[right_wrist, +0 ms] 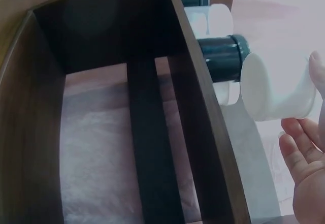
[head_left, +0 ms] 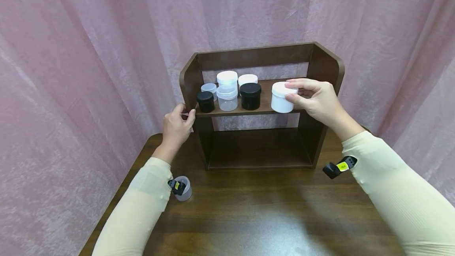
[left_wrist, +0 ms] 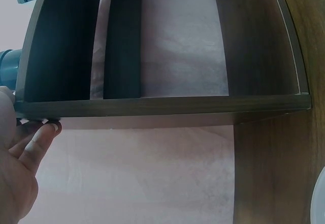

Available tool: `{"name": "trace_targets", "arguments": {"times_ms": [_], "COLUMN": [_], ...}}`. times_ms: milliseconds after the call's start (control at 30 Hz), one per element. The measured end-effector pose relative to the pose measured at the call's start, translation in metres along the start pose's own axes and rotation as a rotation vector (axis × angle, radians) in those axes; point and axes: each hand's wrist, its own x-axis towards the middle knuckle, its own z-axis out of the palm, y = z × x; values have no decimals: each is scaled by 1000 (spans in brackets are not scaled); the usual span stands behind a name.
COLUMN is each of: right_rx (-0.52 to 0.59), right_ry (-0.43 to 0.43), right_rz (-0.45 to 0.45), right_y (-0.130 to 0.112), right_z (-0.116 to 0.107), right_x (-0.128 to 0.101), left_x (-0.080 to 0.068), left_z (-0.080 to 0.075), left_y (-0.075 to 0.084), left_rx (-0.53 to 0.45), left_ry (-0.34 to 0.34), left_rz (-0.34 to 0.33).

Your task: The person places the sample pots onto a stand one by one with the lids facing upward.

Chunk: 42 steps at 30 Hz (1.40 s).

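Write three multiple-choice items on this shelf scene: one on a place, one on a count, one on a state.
1. Where does the white jar that the right hand holds stand?
A. on the tabletop
B. at the right end of the upper shelf
C. on the bottom board

2. How many black jars are on the shelf?
A. two
B. four
C. none

3. What is the left hand doing?
A. lifting a lid
B. lying flat on the table
C. gripping the shelf's left front corner

Answers: 1 B, its base sits on the upper board near the right side panel. 2 A, a small black jar stands at the left and a larger black jar in the middle. 3 C, its fingers curl at that corner.
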Motion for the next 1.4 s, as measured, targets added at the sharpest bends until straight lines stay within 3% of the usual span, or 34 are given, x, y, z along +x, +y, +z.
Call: {"name": "trace_targets", "arguments": {"times_ms": [367,733,1067,1400], "right_rx": [-10,-70,-242,-273], "right_ry": [-47,-74,-108,-139], "right_rz": [173,251,282,314], "right_y": [20,29,42,48], "right_z": [13,15,16,20], "right_x": [24,40,51,58], "left_x": [-1,1,1,-1], "left_z": [0,-1,1,1], "left_y": [0,3,0,0], "left_rx": [-9,-9,-12,-13], "left_ry": [10,3,10,25], "left_rz": [16,12,21,24]}}
